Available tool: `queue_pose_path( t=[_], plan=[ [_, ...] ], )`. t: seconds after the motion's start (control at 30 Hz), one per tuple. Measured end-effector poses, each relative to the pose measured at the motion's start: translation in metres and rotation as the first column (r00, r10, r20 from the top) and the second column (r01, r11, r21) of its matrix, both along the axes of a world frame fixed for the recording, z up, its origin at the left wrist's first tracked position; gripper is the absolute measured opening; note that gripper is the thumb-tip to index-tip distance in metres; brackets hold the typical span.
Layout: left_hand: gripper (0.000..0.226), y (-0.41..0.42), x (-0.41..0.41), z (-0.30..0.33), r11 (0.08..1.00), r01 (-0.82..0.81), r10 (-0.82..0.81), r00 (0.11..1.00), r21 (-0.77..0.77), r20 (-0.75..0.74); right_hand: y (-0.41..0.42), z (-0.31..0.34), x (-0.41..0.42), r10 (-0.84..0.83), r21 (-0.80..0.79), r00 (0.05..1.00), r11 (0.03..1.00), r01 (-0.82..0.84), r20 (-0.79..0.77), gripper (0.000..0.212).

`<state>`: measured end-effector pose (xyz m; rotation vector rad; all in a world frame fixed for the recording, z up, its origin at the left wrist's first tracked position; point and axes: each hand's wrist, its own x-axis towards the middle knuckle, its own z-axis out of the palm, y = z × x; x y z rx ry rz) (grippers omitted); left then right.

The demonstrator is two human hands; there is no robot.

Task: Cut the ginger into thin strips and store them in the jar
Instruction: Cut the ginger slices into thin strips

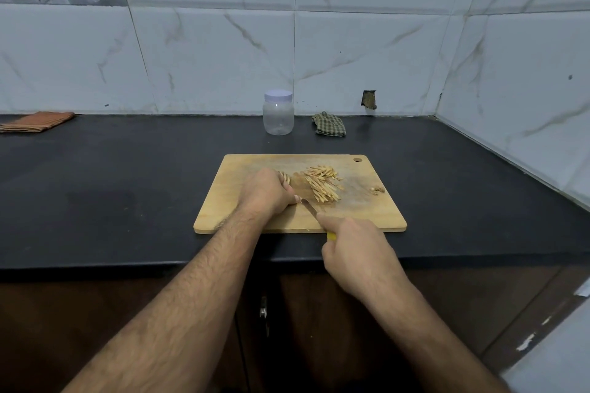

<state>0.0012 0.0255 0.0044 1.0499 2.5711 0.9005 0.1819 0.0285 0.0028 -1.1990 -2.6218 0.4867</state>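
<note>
**Wooden board, ginger part-cut: slicing step in hand, jar untouched**

Left hand (266, 191): fingers curled down over the uncut ginger (285, 178), pinning it to the board; only a ridged end shows past the knuckles at about 1 o'clock of the hand.

Right hand (354, 249): fingers wrapped round the yellow handle of the knife (309, 207), forefinger laid forward toward the blade. The narrow steel blade runs toward 11 o'clock, its tip close beside the left fingertips.

Cut strips (321, 183): a loose heap of pale, matchstick-like slivers, dry and fibrous in look, at 3 o'clock of the left hand. A few small trimmings (377, 189) lie apart at 3 o'clock on the cutting board (223, 201), a light, worn rectangle with rounded corners and a hanging hole.

Jar (278, 112): clear plastic, rounded, empty as far as can be seen, pale lid on; it stands on the dark matt tabletop (127, 175) at 12 o'clock of the board, well apart. A checked cloth (329, 124) lies near it; an orange cloth (35, 122) lies at far 10 o'clock.

Judgement: cutting is under way, storing not begun. The next stroke calls for tucked fingertips and close, even spacing; afterwards the lid must come off.
</note>
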Motion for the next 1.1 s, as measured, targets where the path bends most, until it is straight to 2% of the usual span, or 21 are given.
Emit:
queue_pose_path(
  t=[0.2,0.33,0.47,0.57,0.63,0.83,0.97,1.1],
  plan=[
    [0.009,-0.002,0.002,0.0,0.999,0.019,-0.019,1.0,0.044,0.011,0.003,0.001,-0.001,-0.047,0.009,0.996,0.999,0.048,-0.08,0.053],
    [0.002,-0.005,-0.004,-0.001,0.996,0.038,-0.047,0.993,0.083,0.107,0.0,0.002,0.0,-0.018,0.006,0.99,1.0,0.019,-0.143,0.052],
    [0.018,-0.008,-0.012,-0.008,0.969,-0.017,-0.047,0.966,0.245,0.255,-0.006,0.001,-0.003,0.026,0.021,0.993,0.999,-0.024,-0.116,0.053],
    [0.023,-0.01,-0.013,-0.011,0.923,-0.115,0.017,0.966,0.368,0.259,0.002,0.004,-0.003,-0.006,0.056,0.998,0.998,0.01,-0.067,0.052],
    [0.024,-0.011,-0.011,-0.009,0.908,-0.139,0.051,0.973,0.396,0.226,0.011,0.009,-0.003,-0.042,0.071,0.998,0.996,0.046,-0.057,0.051],
    [0.025,-0.009,-0.021,-0.005,0.939,-0.13,0.101,0.989,0.318,0.107,0.011,0.007,-0.009,-0.019,-0.011,0.993,1.0,0.018,-0.117,0.05],
    [0.038,-0.01,-0.034,-0.001,0.992,-0.012,0.01,1.0,0.126,0.019,0.017,0.013,-0.013,-0.032,0.001,0.994,0.999,0.032,-0.102,0.054],
    [0.055,-0.009,-0.037,0.011,0.998,0.05,-0.05,0.999,-0.041,-0.015,0.019,0.022,-0.027,0.002,-0.058,0.992,0.998,-0.009,-0.13,0.058]
  ],
)
